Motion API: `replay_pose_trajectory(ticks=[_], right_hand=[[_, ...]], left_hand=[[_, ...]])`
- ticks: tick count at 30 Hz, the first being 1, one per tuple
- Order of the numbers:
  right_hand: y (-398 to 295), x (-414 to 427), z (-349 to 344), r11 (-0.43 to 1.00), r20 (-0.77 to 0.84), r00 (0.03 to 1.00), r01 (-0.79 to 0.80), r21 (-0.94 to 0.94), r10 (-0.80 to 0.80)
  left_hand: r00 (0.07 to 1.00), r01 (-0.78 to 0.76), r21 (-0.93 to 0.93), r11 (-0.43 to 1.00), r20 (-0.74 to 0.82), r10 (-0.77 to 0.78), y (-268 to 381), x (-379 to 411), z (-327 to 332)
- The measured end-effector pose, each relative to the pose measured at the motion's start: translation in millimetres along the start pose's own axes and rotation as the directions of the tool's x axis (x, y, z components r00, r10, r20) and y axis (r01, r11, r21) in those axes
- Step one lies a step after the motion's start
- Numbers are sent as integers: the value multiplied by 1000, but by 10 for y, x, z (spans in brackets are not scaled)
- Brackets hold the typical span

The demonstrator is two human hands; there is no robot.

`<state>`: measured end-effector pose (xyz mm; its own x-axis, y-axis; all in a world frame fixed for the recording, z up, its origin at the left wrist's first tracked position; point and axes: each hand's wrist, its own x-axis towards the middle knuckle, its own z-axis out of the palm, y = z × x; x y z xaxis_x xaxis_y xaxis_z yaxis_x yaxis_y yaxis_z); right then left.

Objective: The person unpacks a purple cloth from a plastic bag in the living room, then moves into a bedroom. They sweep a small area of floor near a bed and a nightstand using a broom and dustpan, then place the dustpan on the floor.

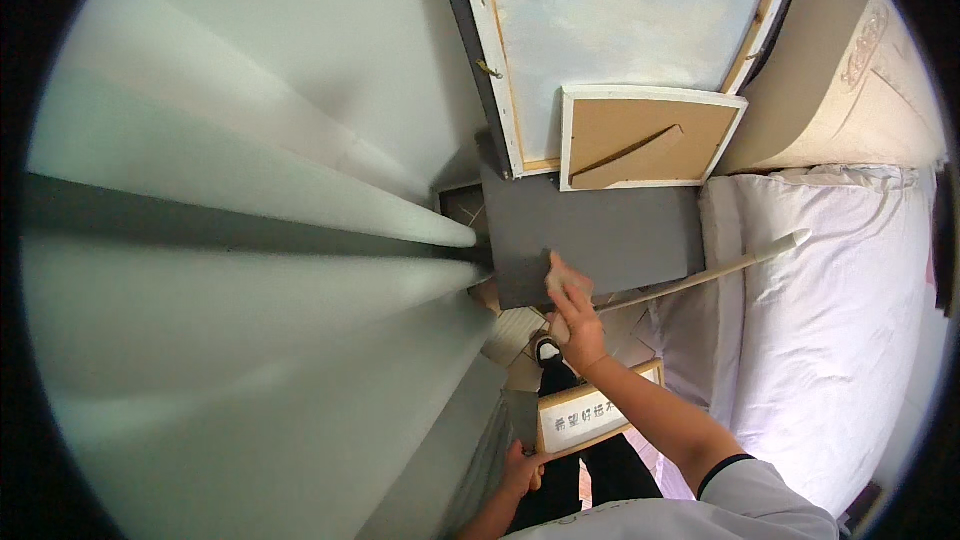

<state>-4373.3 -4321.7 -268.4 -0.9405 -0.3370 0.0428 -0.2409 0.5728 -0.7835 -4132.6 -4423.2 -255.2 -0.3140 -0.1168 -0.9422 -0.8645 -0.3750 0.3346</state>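
Note:
My left hand grips the lower left corner of a wood-framed sign that bears writing, held low in front of my legs. My right forearm crosses over the sign's right end and hides part of it. Stretched forward, my right hand is at the near edge of a dark grey tabletop. A crumpled beige-pink piece, seemingly a cloth, is in its fingers; blur hides its outline. A long thin stick with a pale tip runs from beside this hand to the bed; whether the hand touches it is unclear.
A large stretched canvas, back outward, leans behind the tabletop, with a small white-framed board before it. Pale green curtains hang at left. At right are a bed with white bedding and a cream headboard. My shoe is below.

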Motion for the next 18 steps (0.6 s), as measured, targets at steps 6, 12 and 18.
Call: replay_pose_trajectory(ticks=[6,12,18], right_hand=[[-86,141,58,950,126,985,79,302,-121],[32,251,398,985,226,969,132,-113,-104],[-82,578,216,990,32,991,129,62,-131]], left_hand=[[995,-66,-26,998,75,67,44,-15,-51],[992,-124,-39,991,30,126,196,-81,38],[994,-106,-46,993,16,107,7,14,-75]])
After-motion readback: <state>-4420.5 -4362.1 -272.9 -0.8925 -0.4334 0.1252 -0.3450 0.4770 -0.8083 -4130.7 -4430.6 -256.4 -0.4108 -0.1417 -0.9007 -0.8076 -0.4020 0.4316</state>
